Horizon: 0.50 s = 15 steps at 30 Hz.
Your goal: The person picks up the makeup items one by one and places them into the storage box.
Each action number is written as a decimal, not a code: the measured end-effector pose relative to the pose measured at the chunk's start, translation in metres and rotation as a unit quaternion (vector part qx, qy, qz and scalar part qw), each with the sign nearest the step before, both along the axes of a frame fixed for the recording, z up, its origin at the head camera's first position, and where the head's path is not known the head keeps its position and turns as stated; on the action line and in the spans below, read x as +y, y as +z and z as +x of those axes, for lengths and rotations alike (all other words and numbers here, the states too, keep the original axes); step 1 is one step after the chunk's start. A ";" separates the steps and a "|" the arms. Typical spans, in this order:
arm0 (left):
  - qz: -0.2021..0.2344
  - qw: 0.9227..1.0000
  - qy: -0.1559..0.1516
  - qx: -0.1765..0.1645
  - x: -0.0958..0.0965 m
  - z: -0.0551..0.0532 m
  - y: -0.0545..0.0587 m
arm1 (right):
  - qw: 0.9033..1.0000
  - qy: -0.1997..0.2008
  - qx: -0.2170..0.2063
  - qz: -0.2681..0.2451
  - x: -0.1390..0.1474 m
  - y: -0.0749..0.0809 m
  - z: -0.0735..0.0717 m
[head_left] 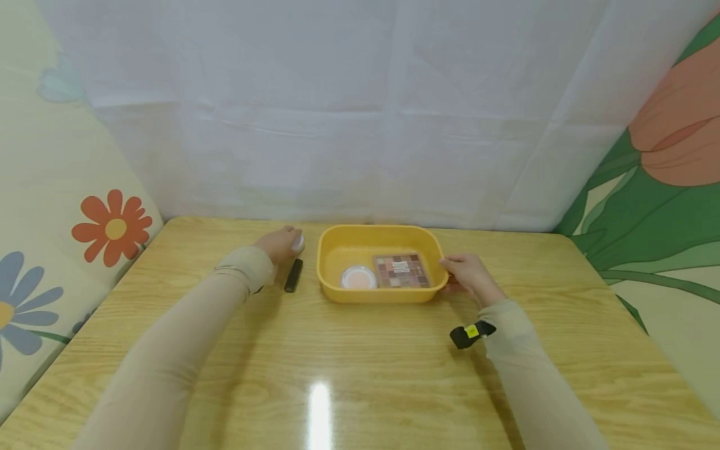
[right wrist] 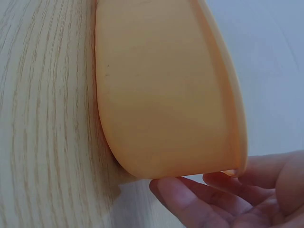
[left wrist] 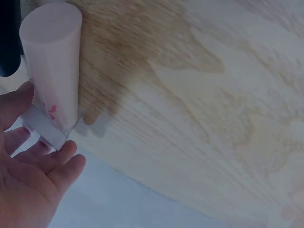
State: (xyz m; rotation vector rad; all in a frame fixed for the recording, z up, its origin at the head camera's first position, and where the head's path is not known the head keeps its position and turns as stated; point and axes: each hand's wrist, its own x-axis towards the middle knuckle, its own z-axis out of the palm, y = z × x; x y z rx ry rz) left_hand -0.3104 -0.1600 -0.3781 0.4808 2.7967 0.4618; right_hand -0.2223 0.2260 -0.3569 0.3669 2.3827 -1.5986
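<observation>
My left hand is near the table's far edge, thumb and fingers pinching a pale pink squeeze tube by its flat end. In the head view little of that tube shows past the fingers. Just nearer than it lies a short black stick-shaped tube. My right hand grips the right end of a yellow plastic basin, fingers at the rim and thumb against the outer wall. Inside the basin are a round compact with a clear lid and an eyeshadow palette of brown and pink squares.
The wooden table ends at a white cloth hanging behind the basin. Flower-patterned panels flank the table on both sides. A black strap with a yellow tag hangs at my right wrist.
</observation>
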 end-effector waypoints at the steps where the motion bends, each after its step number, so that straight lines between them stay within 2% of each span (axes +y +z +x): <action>1: 0.004 1.000 0.003 0.000 0.000 0.000 0.000 | 1.000 0.000 0.001 -0.001 0.000 0.000 0.000; 3: 0.002 1.000 -0.001 0.009 0.000 0.001 0.001 | 1.000 0.000 0.002 -0.001 -0.001 0.000 0.001; 5: 0.016 1.000 0.008 0.001 0.001 0.002 0.001 | 1.000 0.001 0.004 -0.005 -0.001 0.000 0.001; 12: -0.003 1.000 0.000 0.020 0.004 0.001 0.004 | 1.000 0.001 0.004 0.002 -0.001 0.000 0.001; 15: 0.010 1.000 0.005 0.027 0.004 0.001 0.002 | 1.000 0.007 0.007 0.007 -0.001 0.000 0.002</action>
